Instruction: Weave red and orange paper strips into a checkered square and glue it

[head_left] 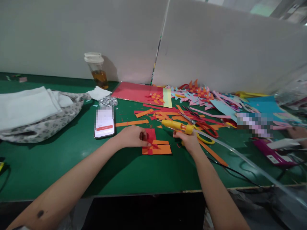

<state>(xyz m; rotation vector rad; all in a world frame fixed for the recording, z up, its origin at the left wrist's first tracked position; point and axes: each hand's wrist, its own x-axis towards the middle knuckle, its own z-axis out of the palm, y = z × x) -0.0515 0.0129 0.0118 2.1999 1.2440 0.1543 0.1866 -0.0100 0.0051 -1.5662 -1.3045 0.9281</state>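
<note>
My left hand [132, 136] has its fingers closed on the upper left part of a woven paper piece [163, 149]. Red and orange strips cross each other in that piece, which lies on the green table. To its right, my right hand [189, 141] grips a yellow glue gun [177, 126], its nozzle pointing left above the table. A long clear glue stick [231, 149] runs out of the gun's back toward the lower right. Scissors with red handles [206, 128] lie just beyond my right hand, among loose red and orange strips [168, 112].
A phone [105, 123] lies left of my left hand. Behind stand a lidded cup [99, 72] and a red sheet [134, 91]. Finished paper fish [200, 91] and scraps pile up at the back right. A magenta power strip [273, 155] and another person's hand [297, 132] are at right.
</note>
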